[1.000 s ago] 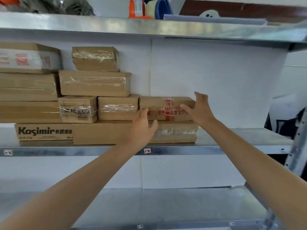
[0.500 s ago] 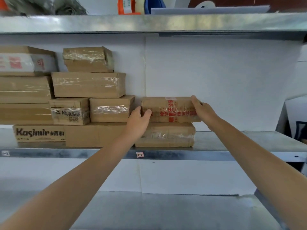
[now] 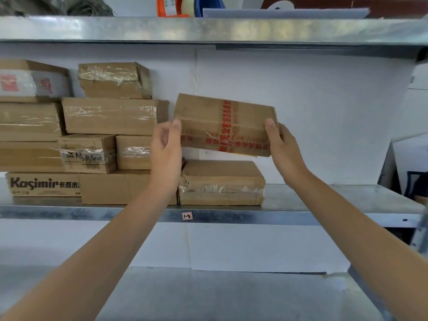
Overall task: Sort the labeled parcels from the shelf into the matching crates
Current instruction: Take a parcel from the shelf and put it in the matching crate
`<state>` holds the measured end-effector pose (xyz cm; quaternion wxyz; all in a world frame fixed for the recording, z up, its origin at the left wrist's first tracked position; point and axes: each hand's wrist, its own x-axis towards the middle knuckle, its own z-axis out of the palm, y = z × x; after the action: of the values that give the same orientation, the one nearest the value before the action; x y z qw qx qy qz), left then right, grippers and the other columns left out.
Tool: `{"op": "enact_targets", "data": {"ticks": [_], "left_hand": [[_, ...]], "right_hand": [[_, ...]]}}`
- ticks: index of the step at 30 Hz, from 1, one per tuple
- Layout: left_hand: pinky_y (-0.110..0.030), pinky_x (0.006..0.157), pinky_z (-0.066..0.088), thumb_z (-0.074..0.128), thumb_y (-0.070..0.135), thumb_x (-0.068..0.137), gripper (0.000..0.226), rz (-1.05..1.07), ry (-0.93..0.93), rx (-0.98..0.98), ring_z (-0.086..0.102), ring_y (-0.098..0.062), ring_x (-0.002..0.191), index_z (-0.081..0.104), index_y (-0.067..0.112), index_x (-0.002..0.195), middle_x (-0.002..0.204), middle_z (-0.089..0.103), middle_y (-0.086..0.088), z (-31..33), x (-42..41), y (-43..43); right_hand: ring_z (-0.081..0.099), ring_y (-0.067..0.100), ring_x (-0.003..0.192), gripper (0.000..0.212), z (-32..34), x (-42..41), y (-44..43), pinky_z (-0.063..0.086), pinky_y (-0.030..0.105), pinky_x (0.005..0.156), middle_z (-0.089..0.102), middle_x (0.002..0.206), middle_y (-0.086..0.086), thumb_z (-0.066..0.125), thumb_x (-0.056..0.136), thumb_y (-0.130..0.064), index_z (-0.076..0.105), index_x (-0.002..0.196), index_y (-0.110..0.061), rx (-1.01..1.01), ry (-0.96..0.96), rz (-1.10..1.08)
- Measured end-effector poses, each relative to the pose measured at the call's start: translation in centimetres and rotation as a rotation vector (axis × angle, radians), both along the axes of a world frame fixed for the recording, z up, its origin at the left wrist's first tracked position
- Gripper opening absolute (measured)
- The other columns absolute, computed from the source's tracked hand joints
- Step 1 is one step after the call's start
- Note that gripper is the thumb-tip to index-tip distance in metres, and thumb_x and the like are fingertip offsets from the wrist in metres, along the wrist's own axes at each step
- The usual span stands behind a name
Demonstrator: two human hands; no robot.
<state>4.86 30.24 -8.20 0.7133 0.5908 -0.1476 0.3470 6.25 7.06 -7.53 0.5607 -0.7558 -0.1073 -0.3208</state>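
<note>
The red-taped parcel [image 3: 222, 126] hangs in the air above the middle shelf [image 3: 335, 196], tilted with its right end lower and clear of the flat parcel [image 3: 222, 181] lying beneath it. The left hand [image 3: 165, 147] grips its left end, thumb pressed on the front face and the other fingers curled at the edge. The right hand [image 3: 281, 147] clasps the right end with the thumb on the front (the other fingers are behind the cardboard, so I cannot tell how they lie).

As for progress, this parcel is picked but not yet sorted, and no crate is in view. Its red print is too blurred to read, so the matching crate cannot be judged from here. Plenty is left: the stacked parcels [image 3: 108, 117] at the left, the Kasimir box [image 3: 44, 184] and the flat parcel all sit on the shelf. The job looks far from finished.
</note>
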Motion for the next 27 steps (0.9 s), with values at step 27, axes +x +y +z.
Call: {"op": "enact_targets", "data": {"ticks": [27], "left_hand": [[-0.03,0.103,0.049,0.055,0.034,0.1,0.023,0.573,0.326,-0.201,0.064,-0.003,0.113,0.071,0.034,0.117,0.116,0.072,0.016,-19.1,-19.3,20.5]], "right_hand": [[0.049,-0.023,0.104,0.026,-16.8,-5.6,23.4,0.04,-0.003,0.078,0.05,0.124,-0.008,0.059,0.096,-0.038,0.052,0.121,-0.036,-0.023,0.126,0.609]]}}
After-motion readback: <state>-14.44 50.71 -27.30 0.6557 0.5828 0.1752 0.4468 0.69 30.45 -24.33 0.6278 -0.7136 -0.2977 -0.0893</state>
